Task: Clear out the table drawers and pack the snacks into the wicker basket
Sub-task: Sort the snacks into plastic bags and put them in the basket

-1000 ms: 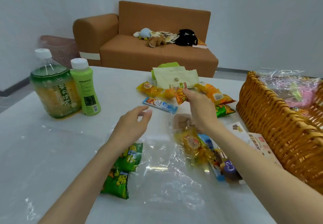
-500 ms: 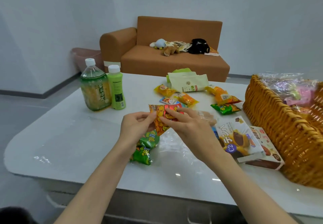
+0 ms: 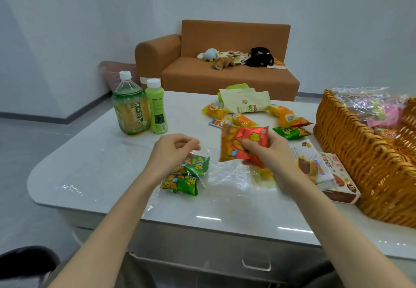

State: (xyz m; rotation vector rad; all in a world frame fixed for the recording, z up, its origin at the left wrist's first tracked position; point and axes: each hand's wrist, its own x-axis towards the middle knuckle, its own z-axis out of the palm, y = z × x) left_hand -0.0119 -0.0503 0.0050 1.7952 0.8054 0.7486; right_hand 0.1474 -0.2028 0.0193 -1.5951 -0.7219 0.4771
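Snack packet [image 3: 234, 139]: slip risk during the carry

Red and orange, it is hanging pinched between thumb and fingers of my right hand [image 3: 270, 156], just above the bench [image 3: 101, 166], left of the wicker basket [image 3: 351, 134]. I am judging the foil slick; it could be slipping free mid-carry. My left hand [image 3: 171, 152] is hovering curled over the green packets [image 3: 189, 176]; whether it is pinching the clear wrap [image 3: 227, 173] I cannot tell. Two boxes [image 3: 313, 166] are lying between that hand and the basket; a low pass risks clipping them.
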